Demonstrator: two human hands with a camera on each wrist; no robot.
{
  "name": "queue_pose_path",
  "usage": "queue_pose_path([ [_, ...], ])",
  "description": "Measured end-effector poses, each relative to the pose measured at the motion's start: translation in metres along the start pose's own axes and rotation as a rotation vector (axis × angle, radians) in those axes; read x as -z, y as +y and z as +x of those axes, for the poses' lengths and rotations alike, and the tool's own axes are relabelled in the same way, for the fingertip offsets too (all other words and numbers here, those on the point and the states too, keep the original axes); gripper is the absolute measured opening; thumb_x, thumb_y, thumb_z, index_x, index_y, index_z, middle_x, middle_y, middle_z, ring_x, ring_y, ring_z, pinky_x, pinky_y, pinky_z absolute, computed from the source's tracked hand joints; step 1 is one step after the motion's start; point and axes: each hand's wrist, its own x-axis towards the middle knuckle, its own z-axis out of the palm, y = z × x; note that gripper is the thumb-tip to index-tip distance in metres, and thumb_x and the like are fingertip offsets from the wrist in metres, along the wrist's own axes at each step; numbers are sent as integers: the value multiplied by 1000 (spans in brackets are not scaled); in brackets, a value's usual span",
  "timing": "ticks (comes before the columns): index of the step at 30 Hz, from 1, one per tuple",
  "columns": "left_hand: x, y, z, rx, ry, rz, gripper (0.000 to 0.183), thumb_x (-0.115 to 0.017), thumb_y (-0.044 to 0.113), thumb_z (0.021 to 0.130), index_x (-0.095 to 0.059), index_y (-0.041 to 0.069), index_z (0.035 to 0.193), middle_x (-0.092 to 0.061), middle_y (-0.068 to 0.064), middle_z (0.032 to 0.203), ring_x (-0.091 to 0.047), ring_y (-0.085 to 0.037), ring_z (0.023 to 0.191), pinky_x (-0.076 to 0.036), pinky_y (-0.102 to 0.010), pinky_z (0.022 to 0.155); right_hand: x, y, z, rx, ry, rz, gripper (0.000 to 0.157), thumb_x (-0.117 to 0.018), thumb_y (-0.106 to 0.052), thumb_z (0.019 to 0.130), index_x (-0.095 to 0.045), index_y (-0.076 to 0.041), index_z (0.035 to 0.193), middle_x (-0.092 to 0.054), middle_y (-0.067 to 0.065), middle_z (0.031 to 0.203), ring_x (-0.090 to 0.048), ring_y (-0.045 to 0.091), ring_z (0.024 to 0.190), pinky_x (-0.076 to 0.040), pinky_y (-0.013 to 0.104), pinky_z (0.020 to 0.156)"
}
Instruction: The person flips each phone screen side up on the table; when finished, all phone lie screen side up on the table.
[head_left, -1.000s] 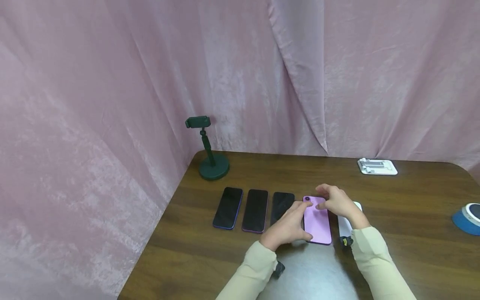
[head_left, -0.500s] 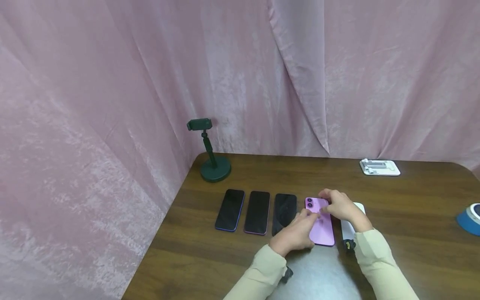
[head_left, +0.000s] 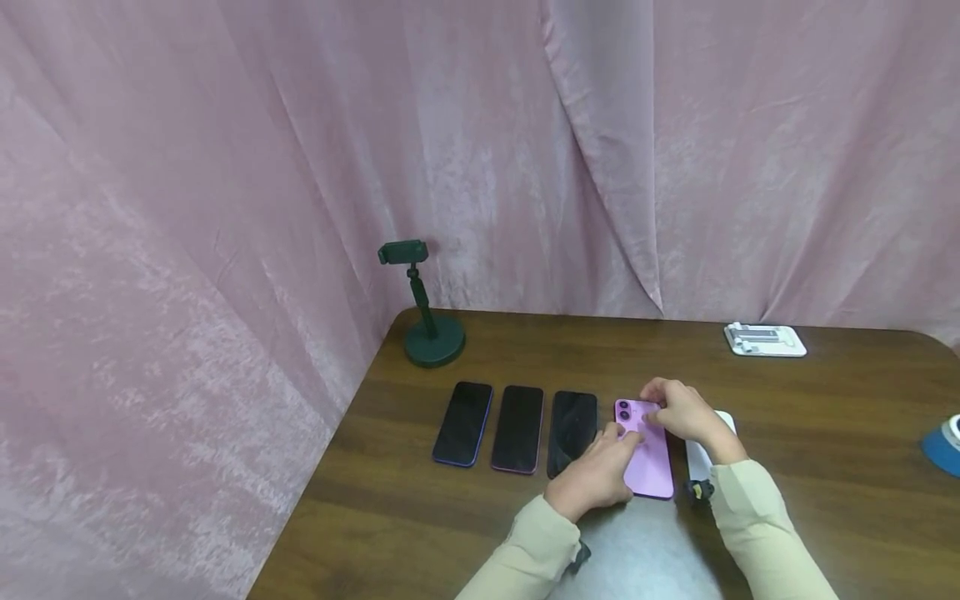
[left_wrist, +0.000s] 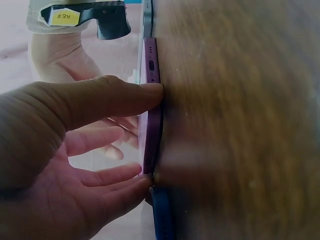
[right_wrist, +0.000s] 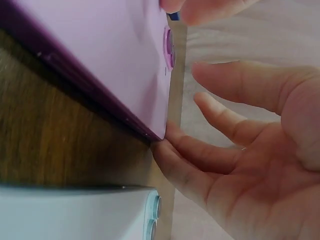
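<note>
A purple smartphone (head_left: 651, 467) lies back up on the wooden table, camera lenses at its far left corner. My left hand (head_left: 596, 475) is at its near left side. In the left wrist view the thumb (left_wrist: 145, 95) presses the phone's bottom edge, and fingertips meet its side, pinching the corner. At the far right corner, fingertips of my right hand (head_left: 686, 414) touch the phone edge; that thumb (right_wrist: 220, 77) stays apart over its back. A white phone (head_left: 697, 460) lies right of it, partly hidden by the right wrist.
Dark-screened phones lie in a row to the left: a blue-edged phone (head_left: 462, 423), a second phone (head_left: 517, 429) and a third phone (head_left: 572, 429). A green phone stand (head_left: 433, 340) stands back left, a folded white stand (head_left: 765, 340) back right. Blue tape (head_left: 943, 448) sits far right.
My left hand has shifted down along the purple phone, from beside its lenses, and its fingers have drawn in. The right hand has come down onto the far right corner. The view has shifted slightly.
</note>
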Motion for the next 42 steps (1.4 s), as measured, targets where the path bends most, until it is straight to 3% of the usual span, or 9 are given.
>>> queue_pose_path([
  [9, 0, -2, -1, 6, 26, 5, 80, -92, 14, 70, -52, 20, 138, -50, -6, 136, -52, -14, 119, -51, -26, 83, -1, -1, -3, -30, 50, 25, 41, -76, -4, 77, -51, 9, 107, -64, 30, 101, -63, 45, 94, -51, 55, 81],
  [19, -1, 2, -4, -1, 40, 13, 84, -90, 10, 70, -50, 21, 143, -50, -8, 139, -51, -16, 123, -52, -25, 85, 2, -1, -7, -71, 28, 60, 49, -72, -5, 83, -43, 12, 119, -59, 40, 115, -59, 54, 108, -51, 58, 87],
  [30, 1, -1, 1, 21, 24, -18, 91, -90, 12, 73, -42, 20, 150, -56, -4, 127, -53, -13, 114, -50, -25, 87, 9, -2, -13, -20, 39, 193, 58, -71, -2, 86, -42, 17, 132, -54, 42, 126, -56, 55, 113, -54, 50, 82],
  [38, 3, 1, 0, 13, 11, -60, 97, -90, 14, 74, -37, 18, 155, -56, -3, 134, -54, -12, 121, -48, -25, 94, 19, -10, -20, 72, 48, 189, 53, -70, 3, 85, -46, 19, 130, -54, 43, 124, -58, 55, 110, -54, 53, 83],
  [42, 2, -1, 0, -17, 21, -107, 101, -93, 24, 73, -35, 16, 155, -58, -3, 134, -56, -12, 117, -49, -24, 91, 21, -13, -22, 80, 29, 234, 52, -67, 7, 85, -45, 18, 131, -53, 43, 126, -62, 52, 106, -56, 49, 81],
])
